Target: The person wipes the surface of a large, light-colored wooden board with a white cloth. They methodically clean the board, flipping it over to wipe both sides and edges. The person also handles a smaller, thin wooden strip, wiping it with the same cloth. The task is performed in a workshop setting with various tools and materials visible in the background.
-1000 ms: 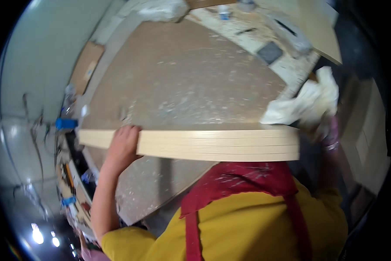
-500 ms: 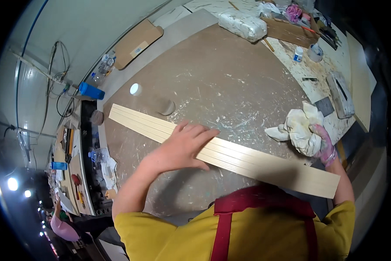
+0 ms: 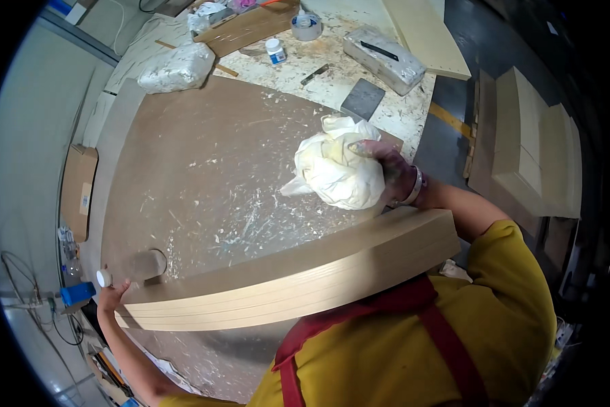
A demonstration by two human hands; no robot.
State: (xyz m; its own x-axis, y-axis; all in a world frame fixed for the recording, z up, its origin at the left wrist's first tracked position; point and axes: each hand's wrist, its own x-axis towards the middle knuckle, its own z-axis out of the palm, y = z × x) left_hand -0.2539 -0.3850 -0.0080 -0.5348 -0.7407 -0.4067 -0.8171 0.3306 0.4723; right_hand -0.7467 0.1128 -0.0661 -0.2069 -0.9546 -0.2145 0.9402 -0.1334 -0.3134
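Observation:
My right hand (image 3: 394, 166), pinkish over the fingers, is closed round a crumpled white cloth (image 3: 337, 166) above the table. My left hand (image 3: 115, 295) reaches past the left end of a stack of long, pale wooden boards (image 3: 278, 288). Beside that hand is a translucent bottle (image 3: 139, 266) with a white cap; my fingers are partly hidden, and whether they grip the bottle I cannot tell. The boards lie across the near part of the brown worktable (image 3: 203, 169), light layered edges toward me. Their right end is below my right forearm.
At the far side are a plastic-wrapped bundle (image 3: 176, 68), a cardboard box (image 3: 250, 28), a small white bottle (image 3: 276, 51), a tape roll (image 3: 306, 27), a grey square pad (image 3: 363, 100) and a whitish block (image 3: 385, 60). Pale panels (image 3: 522, 136) stand off to the right.
My left hand has left the middle of the boards for the bottle at the left. My view has swung right, and the boards now show a broad brown face. The cloth stays in my right hand.

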